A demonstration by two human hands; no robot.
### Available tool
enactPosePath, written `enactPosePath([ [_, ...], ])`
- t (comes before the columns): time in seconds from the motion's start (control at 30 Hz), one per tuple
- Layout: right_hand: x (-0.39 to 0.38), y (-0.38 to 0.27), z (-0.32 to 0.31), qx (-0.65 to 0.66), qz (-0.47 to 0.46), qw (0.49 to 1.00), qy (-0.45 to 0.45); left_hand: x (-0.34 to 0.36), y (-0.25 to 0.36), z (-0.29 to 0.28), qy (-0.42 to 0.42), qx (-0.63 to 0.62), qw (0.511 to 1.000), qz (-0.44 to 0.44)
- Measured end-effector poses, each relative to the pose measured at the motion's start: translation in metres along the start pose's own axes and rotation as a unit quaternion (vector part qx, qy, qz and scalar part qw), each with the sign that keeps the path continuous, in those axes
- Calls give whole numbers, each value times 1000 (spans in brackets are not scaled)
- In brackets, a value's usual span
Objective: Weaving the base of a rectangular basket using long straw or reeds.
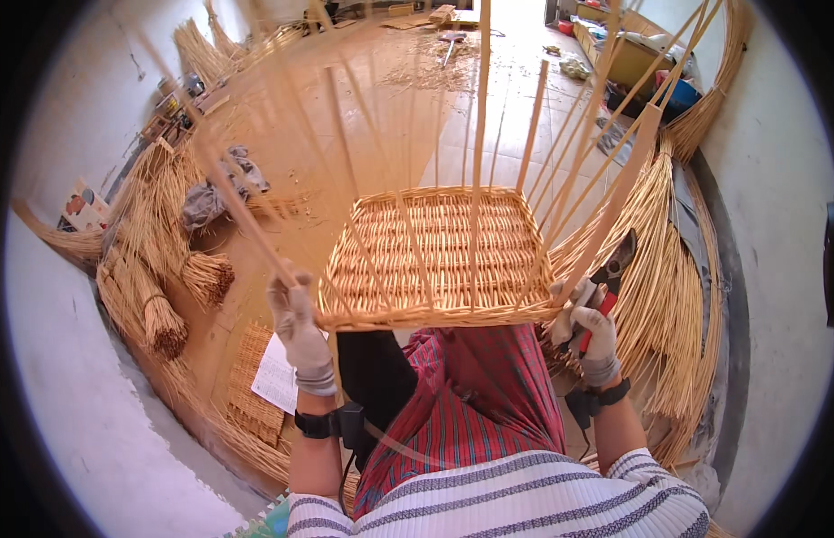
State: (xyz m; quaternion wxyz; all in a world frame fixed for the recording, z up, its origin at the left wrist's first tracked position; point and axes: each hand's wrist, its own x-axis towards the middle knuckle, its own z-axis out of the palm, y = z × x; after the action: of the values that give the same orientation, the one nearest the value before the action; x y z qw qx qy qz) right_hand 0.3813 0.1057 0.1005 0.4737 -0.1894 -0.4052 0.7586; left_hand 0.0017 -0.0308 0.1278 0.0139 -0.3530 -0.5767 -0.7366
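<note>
A rectangular wicker basket [435, 251], unfinished, rests across my lap with its woven base tilted up. Thin willow stakes and a few flat wooden stakes rise from its edges. My left hand [300, 327], in a pale work glove, grips the near left corner, its fingers at the foot of a flat stake. At the near right corner is my gloved right hand [592, 332], closed around red-handled pruning shears [612, 291] whose dark blades point up and away. Its fingers also touch the corner by a wide wooden stake [619, 193].
Long loose willow rods [655, 278] lean along the right wall. Tied willow bundles [161, 318] lie at the left, near a grey cloth [224, 188]. A woven panel [254, 386] and a paper sheet [278, 375] lie by my left arm. Scraps litter the far floor.
</note>
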Motion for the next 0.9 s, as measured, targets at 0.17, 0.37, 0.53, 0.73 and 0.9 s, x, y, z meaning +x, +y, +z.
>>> enactPosePath([
  [0.17, -22, 41, 14, -147, 32, 989, -14, -38, 45, 29, -169, 183, 929, 273],
  [0.37, -12, 59, 67, -318, -62, 937, -129, -108, 35, 81, -400, 38, 914, -62],
  [0.53, -13, 56, 56, -331, -212, 919, -32, -82, 7, 77, -366, -40, 900, -232],
  [0.73, 32, 43, -27, -344, -174, 899, 210, -53, -20, 50, -366, -25, 904, -219],
  [0.9, 98, 44, -64, -345, 7, 930, 129, -45, -41, 43, -374, -16, 897, -235],
])
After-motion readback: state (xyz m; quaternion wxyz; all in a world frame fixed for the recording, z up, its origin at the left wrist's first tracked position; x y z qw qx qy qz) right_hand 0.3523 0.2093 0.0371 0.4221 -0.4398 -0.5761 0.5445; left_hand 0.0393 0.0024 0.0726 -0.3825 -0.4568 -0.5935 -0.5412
